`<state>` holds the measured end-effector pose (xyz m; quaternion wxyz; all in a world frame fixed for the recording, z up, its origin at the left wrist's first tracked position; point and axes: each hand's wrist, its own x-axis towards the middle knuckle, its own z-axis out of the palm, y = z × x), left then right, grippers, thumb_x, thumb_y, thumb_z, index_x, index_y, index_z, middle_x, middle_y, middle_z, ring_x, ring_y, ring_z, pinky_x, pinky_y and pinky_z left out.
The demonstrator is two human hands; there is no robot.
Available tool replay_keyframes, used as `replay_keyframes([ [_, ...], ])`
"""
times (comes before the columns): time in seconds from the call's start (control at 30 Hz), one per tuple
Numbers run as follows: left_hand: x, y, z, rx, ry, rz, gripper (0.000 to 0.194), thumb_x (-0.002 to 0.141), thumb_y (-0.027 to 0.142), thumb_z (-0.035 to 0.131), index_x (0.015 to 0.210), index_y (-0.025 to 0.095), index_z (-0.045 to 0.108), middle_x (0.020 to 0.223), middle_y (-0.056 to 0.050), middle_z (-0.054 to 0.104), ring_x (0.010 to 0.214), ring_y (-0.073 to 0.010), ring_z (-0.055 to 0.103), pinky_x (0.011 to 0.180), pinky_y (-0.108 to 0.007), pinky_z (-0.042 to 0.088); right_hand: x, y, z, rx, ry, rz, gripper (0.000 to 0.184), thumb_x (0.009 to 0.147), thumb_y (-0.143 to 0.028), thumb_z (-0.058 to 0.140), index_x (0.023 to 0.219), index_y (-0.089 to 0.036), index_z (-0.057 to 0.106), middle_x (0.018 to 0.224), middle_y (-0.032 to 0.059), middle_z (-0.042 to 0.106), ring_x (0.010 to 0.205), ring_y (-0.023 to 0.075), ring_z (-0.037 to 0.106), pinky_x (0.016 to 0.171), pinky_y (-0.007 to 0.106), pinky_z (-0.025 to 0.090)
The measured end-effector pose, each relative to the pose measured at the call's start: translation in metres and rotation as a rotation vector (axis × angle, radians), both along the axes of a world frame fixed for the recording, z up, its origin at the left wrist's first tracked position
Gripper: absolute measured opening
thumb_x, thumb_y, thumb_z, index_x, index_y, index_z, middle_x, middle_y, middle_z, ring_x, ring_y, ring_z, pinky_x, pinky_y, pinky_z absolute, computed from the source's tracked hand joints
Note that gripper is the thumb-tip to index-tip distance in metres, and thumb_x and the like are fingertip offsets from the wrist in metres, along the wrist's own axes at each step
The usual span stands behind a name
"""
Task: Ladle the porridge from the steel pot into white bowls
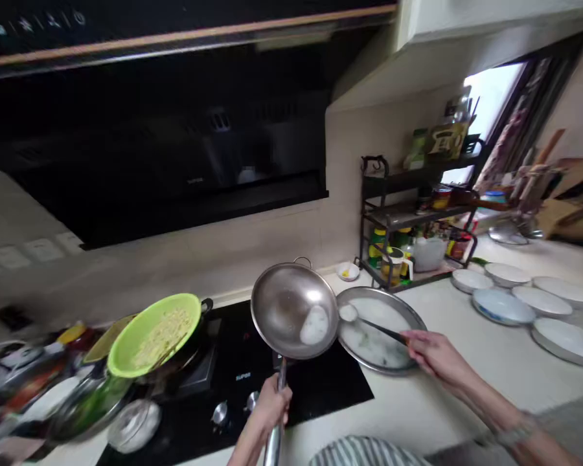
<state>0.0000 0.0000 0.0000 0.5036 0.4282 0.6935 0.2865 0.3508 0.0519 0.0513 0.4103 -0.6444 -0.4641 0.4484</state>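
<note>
My left hand [271, 406] is wrapped round the long metal handle of a wok [282, 304], which is tipped toward the right above the black stove. A patch of white liquid [315, 325] lies low on the wok's right side. My right hand [430, 349] grips the dark handle of a ladle [348, 313]. White liquid shows in the ladle's bowl, which is over a wide metal basin [418, 315] of cloudy white liquid with some green bits. The basin stands on the counter, right of the stove.
A lime-green colander [120, 353] of pale food, with chopsticks, rests on the left burner. A glass lid [134, 426] lies near the stove's left front. Several white plates [502, 305] are on the right counter. A spice rack [388, 217] stands behind; the range hood [175, 129] hangs above.
</note>
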Motion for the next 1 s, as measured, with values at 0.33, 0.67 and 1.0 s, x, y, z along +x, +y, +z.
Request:
replay_keyframes([
  [0.33, 0.0, 0.002, -0.007, -0.005, -0.06, 0.031, 0.025, 0.075, 0.001, 0.04, 0.07, 0.024, 0.033, 0.04, 0.012, 0.039, 0.029, -0.0076, 0.037, 0.033, -0.018, 0.024, 0.044, -0.014, -0.042, 0.712, -0.851, 0.043, 0.036, 0.085, -0.027, 0.039, 0.107, -0.018, 0.066, 0.089, 0.0127, 0.074, 0.076, 0.0258, 0.071, 0.065, 0.033, 0.055],
  [0.67, -0.002, 0.002, -0.008, 0.008, -0.076, 0.02, 0.023, 0.076, 0.002, 0.04, 0.07, 0.024, 0.034, 0.042, 0.011, 0.04, 0.03, -0.0079, 0.038, 0.034, -0.018, 0.025, 0.046, -0.012, -0.052, 0.586, -0.778, -0.043, 0.037, 0.084, -0.03, 0.038, 0.103, -0.016, 0.067, 0.069, 0.0086, 0.071, 0.061, 0.0239, 0.069, 0.055, 0.031, 0.054],
  [1.0, 0.0, 0.003, -0.005, 0.007, -0.056, 0.024, 0.025, 0.074, 0.0, 0.041, 0.069, 0.024, 0.034, 0.041, 0.01, 0.041, 0.03, -0.0082, 0.039, 0.033, -0.017, 0.024, -0.054, 0.013, -0.027, 0.482, -0.538, 0.25, 0.043, 0.084, -0.028, 0.035, 0.106, -0.013, 0.068, 0.079, 0.0119, 0.074, 0.075, 0.0261, 0.07, 0.073, 0.036, 0.052],
])
